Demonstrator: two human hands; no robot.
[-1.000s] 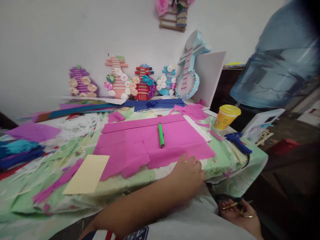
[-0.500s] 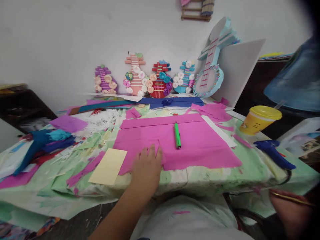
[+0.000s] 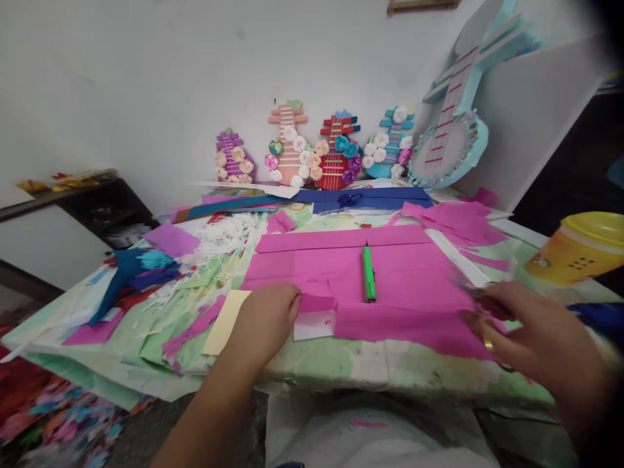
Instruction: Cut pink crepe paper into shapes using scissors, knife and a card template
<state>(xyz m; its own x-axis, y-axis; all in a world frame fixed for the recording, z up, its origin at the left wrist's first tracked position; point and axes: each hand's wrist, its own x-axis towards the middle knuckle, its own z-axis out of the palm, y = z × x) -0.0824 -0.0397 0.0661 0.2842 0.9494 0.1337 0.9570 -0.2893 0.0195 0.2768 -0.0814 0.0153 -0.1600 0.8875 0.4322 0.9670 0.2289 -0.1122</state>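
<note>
A wide pink paper sheet (image 3: 409, 279) lies across the table in front of me. My left hand (image 3: 266, 318) is closed at its near left part, thumb and finger pinching a small pink paper piece (image 3: 316, 303). A pale card (image 3: 314, 327) shows just below that piece. Over the sheet's right end, my right hand (image 3: 536, 335) grips scissors (image 3: 487, 331) with gold-coloured handles; their blades point left and are smeared by motion. Between the hands, a green utility knife (image 3: 369, 273) rests on the sheet. A cream card (image 3: 225, 323) is partly covered by my left forearm.
Decorated paper guitars, among them a red one (image 3: 336, 156), stand along the wall, with a larger pale blue one (image 3: 451, 136) at right. A yellow-lidded cup (image 3: 575, 250) stands on the right. White shreds (image 3: 224, 234) and coloured scraps (image 3: 121, 279) cover the left side.
My right hand has come up from below the table edge with the scissors, over the sheet. My left hand, flat before, now pinches pink paper. The view has turned left.
</note>
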